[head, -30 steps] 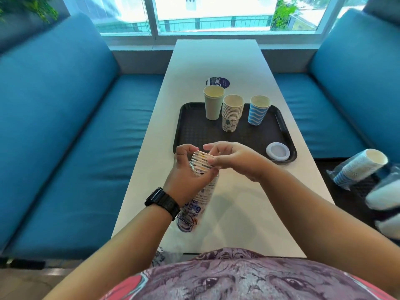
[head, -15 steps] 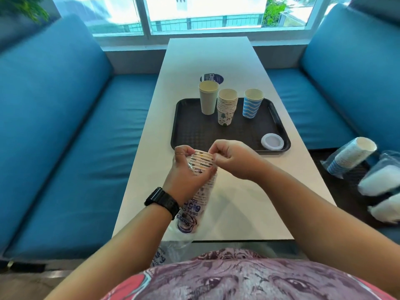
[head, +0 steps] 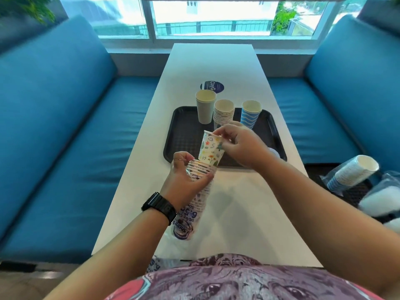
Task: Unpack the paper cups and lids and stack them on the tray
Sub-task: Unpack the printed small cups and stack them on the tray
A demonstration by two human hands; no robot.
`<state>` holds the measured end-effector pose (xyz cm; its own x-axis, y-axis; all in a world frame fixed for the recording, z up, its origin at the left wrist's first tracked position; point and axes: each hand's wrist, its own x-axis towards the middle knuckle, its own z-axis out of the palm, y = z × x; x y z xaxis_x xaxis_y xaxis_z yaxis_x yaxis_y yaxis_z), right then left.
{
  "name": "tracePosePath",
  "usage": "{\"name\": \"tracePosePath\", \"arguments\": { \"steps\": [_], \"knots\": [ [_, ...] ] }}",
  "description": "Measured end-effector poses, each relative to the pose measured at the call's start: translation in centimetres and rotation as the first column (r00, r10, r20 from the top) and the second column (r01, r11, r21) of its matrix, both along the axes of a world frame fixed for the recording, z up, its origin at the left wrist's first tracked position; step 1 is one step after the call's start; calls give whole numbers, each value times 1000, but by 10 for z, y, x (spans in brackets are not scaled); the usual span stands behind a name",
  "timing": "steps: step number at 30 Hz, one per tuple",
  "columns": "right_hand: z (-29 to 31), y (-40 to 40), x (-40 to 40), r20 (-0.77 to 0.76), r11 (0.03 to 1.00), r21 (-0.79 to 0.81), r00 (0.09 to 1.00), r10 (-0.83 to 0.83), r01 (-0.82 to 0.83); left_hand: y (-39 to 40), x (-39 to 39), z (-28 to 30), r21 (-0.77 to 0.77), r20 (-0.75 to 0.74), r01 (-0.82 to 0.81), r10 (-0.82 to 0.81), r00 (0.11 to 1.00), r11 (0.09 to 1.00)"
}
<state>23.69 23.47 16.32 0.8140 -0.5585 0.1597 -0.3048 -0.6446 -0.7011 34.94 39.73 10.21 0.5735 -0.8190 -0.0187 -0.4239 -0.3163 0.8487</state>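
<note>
My left hand [head: 187, 180] grips a plastic-wrapped sleeve of paper cups [head: 194, 204] near its open top, above the white table. My right hand [head: 240, 146] pinches the rim of one flower-printed cup [head: 211, 150], lifted almost clear of the sleeve. Beyond it lies a black tray [head: 184, 135] carrying a tall plain cup [head: 205, 107], a stack of printed cups [head: 224, 113] and a blue-striped cup stack [head: 251, 114]. A white lid [head: 273, 152] on the tray's near right corner is mostly hidden behind my right wrist.
A round dark sticker [head: 212, 87] lies on the table [head: 238, 213] behind the tray. On the right seat lie a wrapped sleeve of blue-striped cups [head: 350, 172] and bagged white lids [head: 383, 198]. Blue sofas flank the table.
My right hand has pulled one printed cup up out of the sleeve and raised it toward the tray. My left hand still holds the sleeve.
</note>
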Motion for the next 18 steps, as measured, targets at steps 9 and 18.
{"name": "tracePosePath", "arguments": {
  "steps": [9,18],
  "knots": [
    [26,-97,35,101,914,-384,990,-100,131,-27,0,8,-48,-15,-73,73,997,996],
    [19,-143,82,84,849,-510,990,-109,137,-36,18,14,-23,-8,-99,99,995,995]
  ]
}}
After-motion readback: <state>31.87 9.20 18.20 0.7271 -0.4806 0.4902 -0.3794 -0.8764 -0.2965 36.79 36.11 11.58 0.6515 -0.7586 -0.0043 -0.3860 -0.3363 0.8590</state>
